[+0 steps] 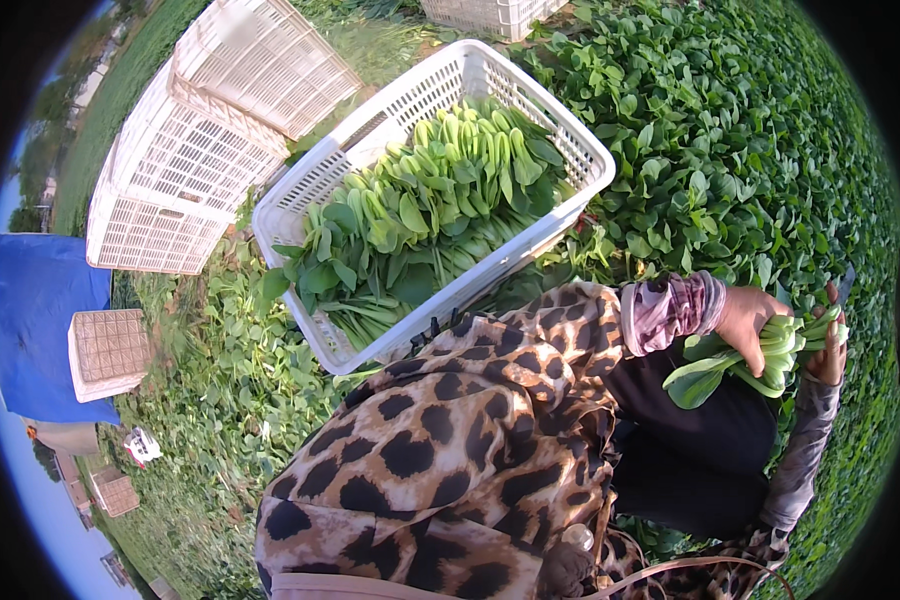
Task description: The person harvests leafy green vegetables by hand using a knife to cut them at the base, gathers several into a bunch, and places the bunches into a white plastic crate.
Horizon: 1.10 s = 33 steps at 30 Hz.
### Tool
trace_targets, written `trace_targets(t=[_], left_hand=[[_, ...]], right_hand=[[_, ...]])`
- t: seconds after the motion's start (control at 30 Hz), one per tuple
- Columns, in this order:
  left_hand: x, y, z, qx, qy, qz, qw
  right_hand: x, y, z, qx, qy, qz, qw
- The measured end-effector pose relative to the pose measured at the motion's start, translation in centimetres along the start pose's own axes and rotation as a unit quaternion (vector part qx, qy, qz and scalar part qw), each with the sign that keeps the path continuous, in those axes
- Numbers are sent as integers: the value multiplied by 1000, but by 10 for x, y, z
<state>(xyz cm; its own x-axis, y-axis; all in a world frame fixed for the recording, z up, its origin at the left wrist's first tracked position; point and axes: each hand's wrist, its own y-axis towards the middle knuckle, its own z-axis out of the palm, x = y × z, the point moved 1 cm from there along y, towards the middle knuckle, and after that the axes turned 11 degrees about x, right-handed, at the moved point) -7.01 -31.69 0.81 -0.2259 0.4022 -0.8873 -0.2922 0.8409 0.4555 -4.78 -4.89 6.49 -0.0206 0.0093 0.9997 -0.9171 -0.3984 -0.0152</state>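
Note:
My left hand [750, 322], in a patterned pink-purple cuff, grips a bunch of bok choy [776, 349], pale stem bases toward my other hand and leaves hanging over my dark trousers. Against the same bunch, my right hand [829, 352] has its fingers curled around a bok choy stem [821, 330]. A knife blade [846, 285] sticks out beyond those fingers; its handle is hidden. To my left stands a white plastic crate [427, 315], partly filled with rows of cut bok choy [435, 180].
Dense bok choy plants [720, 150] grow ahead and to the left. Stacked white crates [195, 142] stand beyond the filled crate, and another crate [487, 15] is at the top edge. Behind me are a blue tarp [41, 322], a crate [109, 352] and leaf-strewn ground [217, 420].

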Motion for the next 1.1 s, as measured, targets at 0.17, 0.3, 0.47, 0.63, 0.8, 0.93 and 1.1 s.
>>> trace_targets(t=[0.17,0.3,0.47,0.63,0.8,0.93,1.1], left_hand=[[-25,-20,-22,-23,-246,85,965],[-35,-27,-27,-140,-351,61,924],[-28,-29,-15,-131,-327,75,933],[-25,-21,-13,-175,-235,114,949],[-34,-58,-56,-175,-117,27,977],[-75,-108,-146,-178,239,-71,952],[-12,-197,-202,-34,577,-230,783]], right_hand=[[31,2,40,-179,-168,17,969],[6,2,54,-46,-214,22,976],[-4,17,101,-116,-84,40,989],[20,25,133,-136,-32,11,990],[29,27,130,-134,-66,12,989],[75,-3,93,-249,-52,-11,967],[59,-50,65,-310,-32,5,950]])
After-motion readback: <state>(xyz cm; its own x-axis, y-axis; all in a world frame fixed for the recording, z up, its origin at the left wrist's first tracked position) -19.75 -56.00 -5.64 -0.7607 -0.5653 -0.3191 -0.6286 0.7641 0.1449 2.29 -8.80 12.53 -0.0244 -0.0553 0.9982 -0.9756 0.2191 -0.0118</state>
